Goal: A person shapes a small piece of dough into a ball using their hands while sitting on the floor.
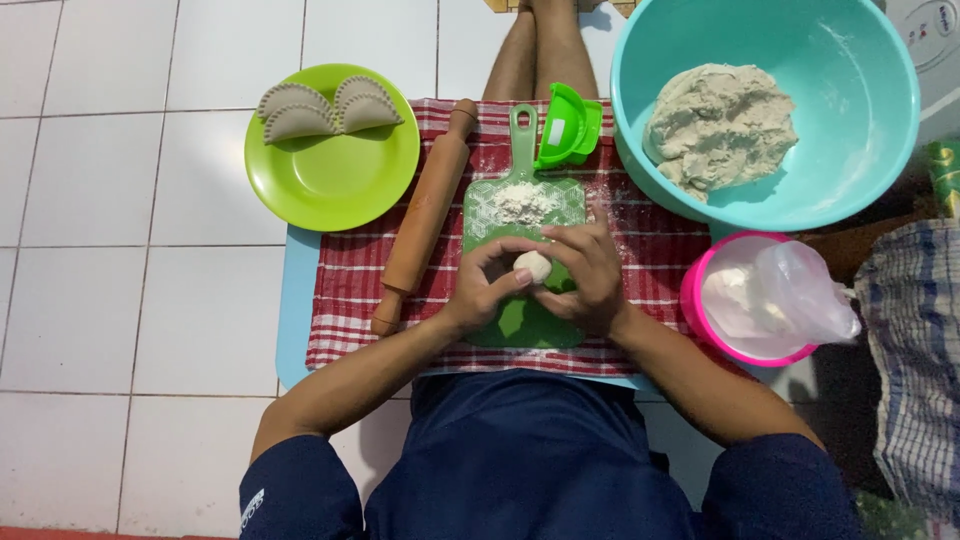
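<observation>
Between both hands, over the green cutting board [523, 320], sits a small dough ball [533, 265]. Left hand [483, 285] grip is closed on it, thumb and fingertips curled round its left side; right hand [585, 278] grip is closed on it too, fingers cupped over its right and far side. Ball looks held just above the board, can't tell if it touches.

Just beyond the grip: a flour pile [522, 203] on the board. Further out from the grip, a green dumpling press [567, 125] lies half open. Left of the grip, a wooden rolling pin [426, 212] lies on the red checked cloth [350, 290]; past it, a green plate [333, 170] with two crimped dumplings [328, 108]. Right and beyond the grip, a teal bowl [860, 60] with a big dough mass [720, 122]. Right of the grip, a pink bowl [695, 300] with a plastic bag [790, 295] in it. Cloth covers a blue surface [296, 310].

Risks, as judgement: dough may stick to the fingers if they're under-floured, tearing the ball. A loose grip could drop it off the board onto the cloth. An elbow swing could nudge the rolling pin, which lies near the cloth edge.
</observation>
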